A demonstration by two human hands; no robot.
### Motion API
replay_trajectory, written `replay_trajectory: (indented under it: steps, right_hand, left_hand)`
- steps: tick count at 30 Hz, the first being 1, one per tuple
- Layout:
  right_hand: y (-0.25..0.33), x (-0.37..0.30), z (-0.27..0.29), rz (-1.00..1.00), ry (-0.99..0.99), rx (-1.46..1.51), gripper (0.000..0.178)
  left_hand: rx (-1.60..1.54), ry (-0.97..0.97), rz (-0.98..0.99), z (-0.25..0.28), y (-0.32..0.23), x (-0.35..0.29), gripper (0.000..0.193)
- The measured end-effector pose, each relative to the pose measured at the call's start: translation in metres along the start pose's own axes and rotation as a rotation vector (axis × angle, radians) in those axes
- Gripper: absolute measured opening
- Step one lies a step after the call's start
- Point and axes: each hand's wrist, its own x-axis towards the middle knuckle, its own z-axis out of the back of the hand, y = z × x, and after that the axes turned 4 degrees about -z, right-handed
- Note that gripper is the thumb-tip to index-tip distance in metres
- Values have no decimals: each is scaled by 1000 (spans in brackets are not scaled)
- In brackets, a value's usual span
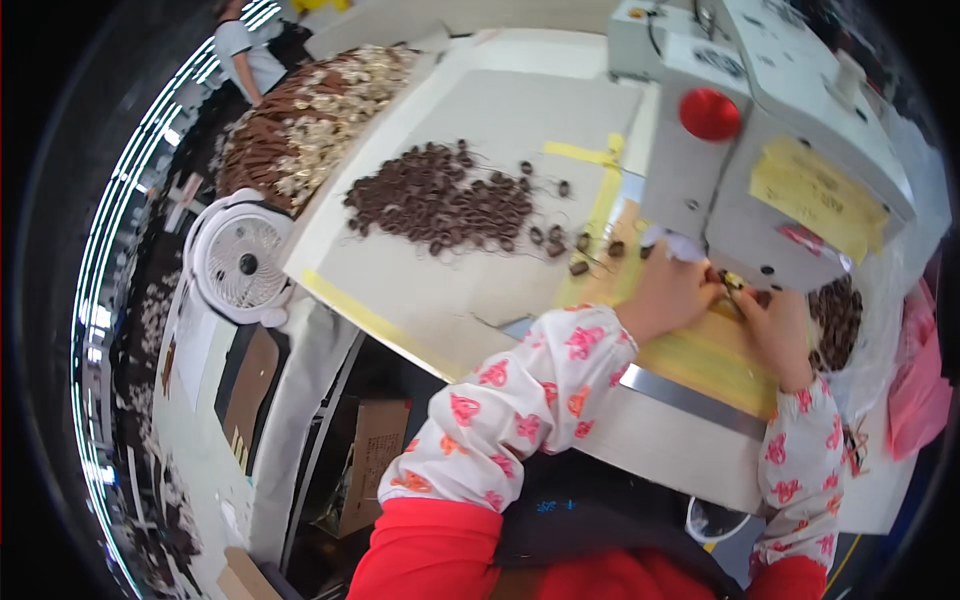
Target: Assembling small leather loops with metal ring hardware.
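Observation:
A pale grey sewing machine point(690, 150) with a round red knob point(709, 114) stands at the right of the white table point(560, 110). Under its head, my left hand point(665, 292) is closed, its fingertips bent in near the needle area. Close beside it on the right, my right hand point(780, 325) pinches at the same spot. Whatever lies between the fingers is small and partly covered. A few small dark brown looped pieces point(583, 242) lie in a loose row left of my left hand. Further left spreads a large pile of such brown pieces point(440, 198) with loose threads.
Yellow tape point(612, 160) marks the tabletop. A white fan point(245, 262) sits at the left beside a heap of brown and cream pieces point(310, 125). More brown pieces point(837, 320) lie right of the machine, near a pink bag point(918, 375). A person point(243, 52) is far left.

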Motion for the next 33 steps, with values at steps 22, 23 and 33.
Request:
replay_trajectory:
  steps: [22, 23, 33]
  right_hand:
    - [6, -19, 3, -409, 257, 658, 11]
    - [9, -24, 3, -369, 254, 605, 11]
    - [29, -45, 13, -268, 462, 591, 10]
  left_hand:
    - [-146, -27, -340, 3, -11, -29, 9]
    - [-167, -96, -308, 3, -9, -29, 10]
    - [-13, 79, -330, 1, 10, -20, 15]
